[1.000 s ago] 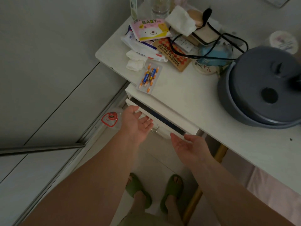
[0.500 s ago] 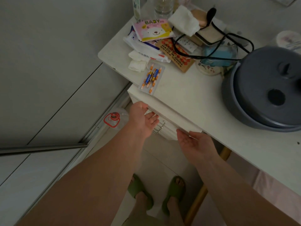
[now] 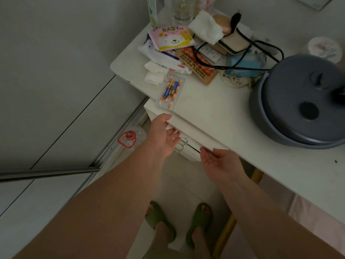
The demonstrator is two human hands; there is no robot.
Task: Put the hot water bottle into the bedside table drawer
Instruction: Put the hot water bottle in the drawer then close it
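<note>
The white bedside table [image 3: 214, 116] fills the upper right. Its top drawer [image 3: 192, 153] sits flush under the tabletop, with a metal handle [image 3: 180, 146] on its front. My left hand [image 3: 164, 135] lies open against the left part of the drawer front, thumb at the table edge and fingers over the handle. My right hand [image 3: 218, 161] is open too, palm up, fingertips touching the drawer's right end under the tabletop. No hot water bottle shows anywhere in view.
A big grey lidded pot [image 3: 302, 105] stands on the right of the tabletop. Wipes packs [image 3: 171, 38], a battery blister pack [image 3: 170, 92], a black cable [image 3: 242, 67] and a glass [image 3: 183, 10] crowd the back. A clear jug with a red label [image 3: 130, 137] sits on the floor by the wall track.
The drawer stood open by a dark gap a second ago; both hands pushed it in and it is now shut flush. The hands moved forward with it.
</note>
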